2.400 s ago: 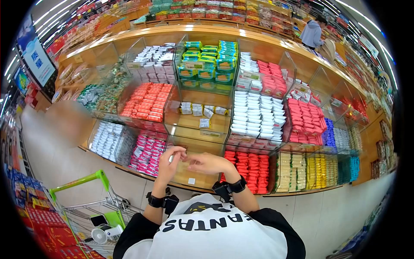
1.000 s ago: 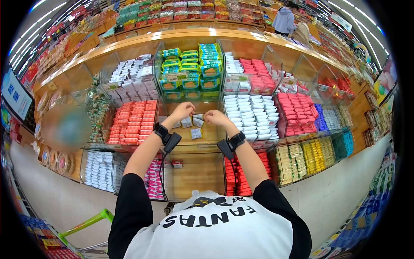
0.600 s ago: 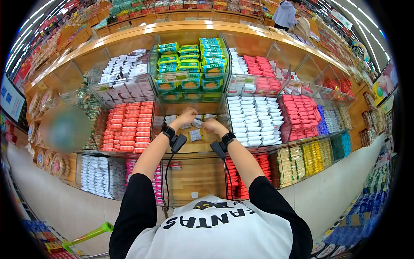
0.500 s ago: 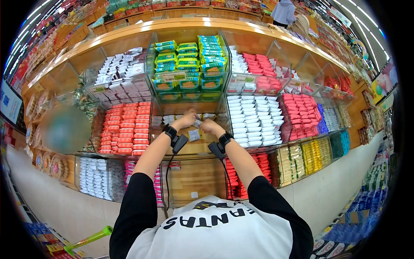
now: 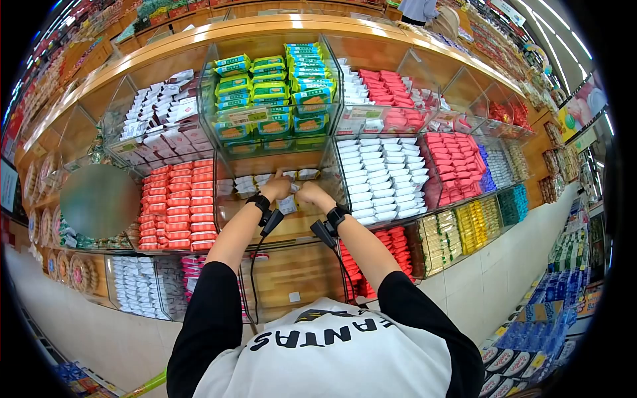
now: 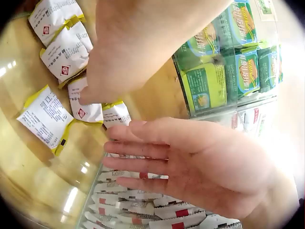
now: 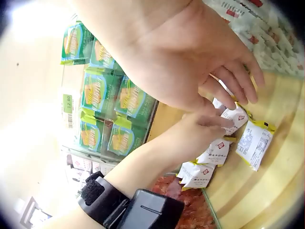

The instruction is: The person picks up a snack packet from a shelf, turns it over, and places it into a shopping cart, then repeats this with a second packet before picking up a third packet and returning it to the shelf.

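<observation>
Several small white-and-yellow packets [image 5: 286,204] lie in the middle wooden compartment. My left hand [image 5: 275,188] is over their row; in the left wrist view its fingertip touches a packet [image 6: 78,106], with its palm side hidden. Close by on the right is my right hand [image 5: 315,194]. The right wrist view shows the right hand [image 7: 176,62] palm out, fingers spread and slightly bent, near the packets, and the left hand [image 7: 190,138] with its fingers on one packet [image 7: 234,119]. One packet [image 7: 256,143] lies apart from the row.
Clear dividers separate red packets [image 5: 178,205] on the left from white packets [image 5: 378,179] on the right. Green packets [image 5: 269,86] stand behind. A front compartment [image 5: 292,272] holds a small white square. Another person [image 5: 418,10] stands at the far back.
Both hands have moved from above the front compartment forward to the packets in the middle one. The head view has shifted, and the cart at lower left is mostly out of sight.
</observation>
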The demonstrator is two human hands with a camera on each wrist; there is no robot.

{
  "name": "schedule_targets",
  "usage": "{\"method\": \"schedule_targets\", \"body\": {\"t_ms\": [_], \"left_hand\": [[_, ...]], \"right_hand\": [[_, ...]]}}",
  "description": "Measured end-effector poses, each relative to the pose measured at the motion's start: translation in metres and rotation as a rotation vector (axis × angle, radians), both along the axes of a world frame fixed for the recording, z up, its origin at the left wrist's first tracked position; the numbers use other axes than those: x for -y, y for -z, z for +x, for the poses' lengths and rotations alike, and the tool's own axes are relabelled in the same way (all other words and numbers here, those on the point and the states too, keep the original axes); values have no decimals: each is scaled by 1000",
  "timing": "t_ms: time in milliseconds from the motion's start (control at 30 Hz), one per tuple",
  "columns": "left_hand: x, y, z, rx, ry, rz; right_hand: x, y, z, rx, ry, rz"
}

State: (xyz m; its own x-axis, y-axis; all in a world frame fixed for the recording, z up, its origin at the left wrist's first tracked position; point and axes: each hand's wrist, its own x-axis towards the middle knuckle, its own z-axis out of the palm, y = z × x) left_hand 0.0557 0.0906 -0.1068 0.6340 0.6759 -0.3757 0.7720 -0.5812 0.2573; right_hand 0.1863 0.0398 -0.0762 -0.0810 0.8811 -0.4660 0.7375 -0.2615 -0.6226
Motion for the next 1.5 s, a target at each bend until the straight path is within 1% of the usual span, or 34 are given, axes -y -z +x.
{"method": "schedule_targets", "body": {"t_ms": [67, 133, 167, 200, 233, 267, 333, 367, 433, 467, 533, 567, 600, 633, 667, 733, 800, 867, 933, 967, 1033, 1100, 1133, 1267, 1333, 1367, 1400, 1433, 1467, 1500], "left_hand": [[4, -12, 2, -18, 34, -15], [12, -25, 3, -142, 103, -3], [16, -23, 1, -142, 102, -6], [23, -17, -2, -96, 133, 75], [26, -12, -5, -51, 162, 157], [24, -4, -7, -52, 160, 154], [19, 7, -8, -38, 108, -9], [13, 10, -8, -37, 108, -9], [1, 2, -7, -142, 246, -377], [0, 8, -10, -141, 245, -375], [1, 23, -19, 244, 59, -353], [-2, 29, -18, 243, 61, -352], [-1, 29, -17, 179, 77, -362], [-1, 27, -16, 115, 91, -371], [-1, 29, -14, 114, 91, -371], [-2, 34, -10, -21, 277, -216], [1, 33, -11, 8, 244, -235], [5, 34, -11, 34, 216, -253], [6, 39, -12, -80, 77, -407], [7, 41, -12, -82, 81, -407], [15, 24, -13, -266, 144, -308], [16, 14, -10, -301, 170, -325], [17, 12, -8, -333, 192, -342], [19, 15, -2, -330, 140, -330], [18, 17, 3, -398, 247, -310], [17, 17, 3, -398, 247, -309], [16, 18, 1, -347, 286, -292], [16, 18, -1, -296, 325, -276], [14, 18, -3, -296, 324, -274], [13, 17, -5, -200, 266, -355]], "right_hand": [[0, -1, 0, 0, 2, -10], [2, -8, 0, 1, 3, -22], [4, -12, 0, -9, -12, -30], [4, -16, -1, -18, -28, -38], [2, -11, -1, -19, -31, -41], [-1, -3, 0, 0, -37, -45], [0, -7, -1, 19, -42, -50], [1, -9, 0, 25, -62, -43], [4, -22, -1, 33, -82, -33], [8, -27, -1, 1, -98, 2], [9, -29, -1, -29, -112, 38], [10, -29, -1, -9, -155, 103], [10, -28, -2, 10, -198, 168], [9, -27, -1, 10, -197, 168], [7, -25, -1, -3, -203, 169], [3, -16, 1, -16, -208, 170], [2, -14, -1, -30, -101, 102], [6, -17, 0, -63, -108, 148], [9, -24, -1, -95, -114, 194], [10, -25, -1, -135, -120, 207], [14, -39, -2, -176, -123, 220], [18, -57, -2, -196, -163, 212], [18, -55, -1, -198, -160, 211], [17, -35, -2, -161, -154, 246], [11, -25, -3, -133, -144, 271], [8, -20, -2, -103, -137, 194], [7, -17, -2, -73, -130, 116], [6, -14, -3, -73, -130, 117], [5, -11, -3, -45, -112, 121], [5, -10, -4, -17, -94, 126]]}}
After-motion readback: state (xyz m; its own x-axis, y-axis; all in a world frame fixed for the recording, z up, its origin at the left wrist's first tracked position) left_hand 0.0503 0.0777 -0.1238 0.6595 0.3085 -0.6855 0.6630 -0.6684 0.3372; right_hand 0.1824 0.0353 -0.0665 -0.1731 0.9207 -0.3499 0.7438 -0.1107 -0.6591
